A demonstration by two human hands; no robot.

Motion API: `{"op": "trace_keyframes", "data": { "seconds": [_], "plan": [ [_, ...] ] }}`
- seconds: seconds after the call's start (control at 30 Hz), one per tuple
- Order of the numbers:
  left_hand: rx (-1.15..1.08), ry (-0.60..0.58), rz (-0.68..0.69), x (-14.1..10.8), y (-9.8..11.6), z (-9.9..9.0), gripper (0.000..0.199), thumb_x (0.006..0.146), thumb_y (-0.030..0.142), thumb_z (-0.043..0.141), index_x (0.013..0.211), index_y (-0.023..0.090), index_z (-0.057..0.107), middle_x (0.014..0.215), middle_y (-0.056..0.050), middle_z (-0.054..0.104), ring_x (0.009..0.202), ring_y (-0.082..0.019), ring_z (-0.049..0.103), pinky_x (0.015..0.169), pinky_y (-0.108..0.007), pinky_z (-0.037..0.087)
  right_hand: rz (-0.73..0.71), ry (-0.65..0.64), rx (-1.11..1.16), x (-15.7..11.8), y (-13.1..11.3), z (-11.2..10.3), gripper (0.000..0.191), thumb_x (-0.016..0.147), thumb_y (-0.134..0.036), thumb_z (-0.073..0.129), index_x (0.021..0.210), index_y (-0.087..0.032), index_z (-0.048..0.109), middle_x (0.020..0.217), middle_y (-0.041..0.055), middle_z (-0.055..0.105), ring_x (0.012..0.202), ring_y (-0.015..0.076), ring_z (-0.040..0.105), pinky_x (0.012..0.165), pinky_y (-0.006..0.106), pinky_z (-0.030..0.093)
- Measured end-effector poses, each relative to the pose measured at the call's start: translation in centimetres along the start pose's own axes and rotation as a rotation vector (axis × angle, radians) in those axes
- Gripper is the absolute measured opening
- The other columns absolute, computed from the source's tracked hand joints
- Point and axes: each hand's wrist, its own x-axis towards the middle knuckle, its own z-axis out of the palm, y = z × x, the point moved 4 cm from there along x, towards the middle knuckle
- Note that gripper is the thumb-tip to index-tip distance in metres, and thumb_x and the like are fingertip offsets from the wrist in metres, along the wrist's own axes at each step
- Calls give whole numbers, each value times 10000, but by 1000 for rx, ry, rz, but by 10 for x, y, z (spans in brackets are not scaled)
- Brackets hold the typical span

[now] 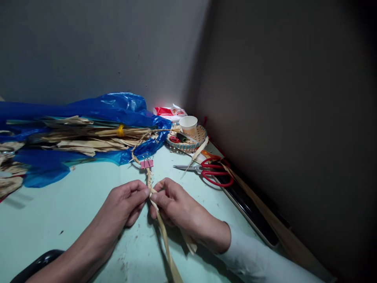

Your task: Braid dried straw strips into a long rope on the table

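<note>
Head view: left hand (126, 202) and right hand (179, 206) pinch a pale, twisted fibre strand (164, 232) running nearward from a pink binder clip (146, 164).

A woven basket (202, 136) holds a white cup (189, 125) near a red-and-white packet (168, 113).

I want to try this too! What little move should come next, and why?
Maybe the right hand should cross the long strip over, because it and the left hand pinch where the twisted part ends, and the pink clip grips above.
</note>
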Motion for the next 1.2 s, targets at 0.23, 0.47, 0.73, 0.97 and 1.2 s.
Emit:
{"op": "trace_keyframes", "data": {
  "seconds": [0.23,0.47,0.73,0.97,1.2],
  "plan": [
    [127,110,39,-2,3,-1,314,717,463,659,612,182,567,512,81,408,490,-77,281,472,-222,206,-216,143,-772,-21,-27,-12,98,940,-157,429,861,-178,482,822,71,624,761,170,528,627,267,334],
    [186,150,86,-2,6,-1,297,699,416,652,549,188,535,528,46,489,561,-121,420,563,-248,315,-128,184,-798,-33,-29,2,189,965,-280,372,893,-196,525,765,51,583,631,153,502,509,255,255],
    [-89,104,-12,-8,-7,-4,245,716,404,705,668,188,598,609,55,507,532,-88,358,494,-212,246,-282,85,-1097,-36,-16,29,335,835,-150,455,1162,-171,526,733,67,642,650,220,537,500,290,181],
    [-113,106,-16,-10,-4,-4,203,698,364,725,722,179,646,581,66,493,481,-62,264,454,-199,163,-296,188,-845,-26,-30,3,264,990,-317,399,853,-189,585,755,29,651,657,149,541,614,275,310],
    [-196,79,-40,-12,-6,-4,178,682,328,720,761,176,670,597,20,619,486,-95,461,482,-206,291,-272,126,-561,-13,-20,4,150,957,-298,495,917,-171,565,839,43,643,752,153,564,666,253,365]
  ]
}}
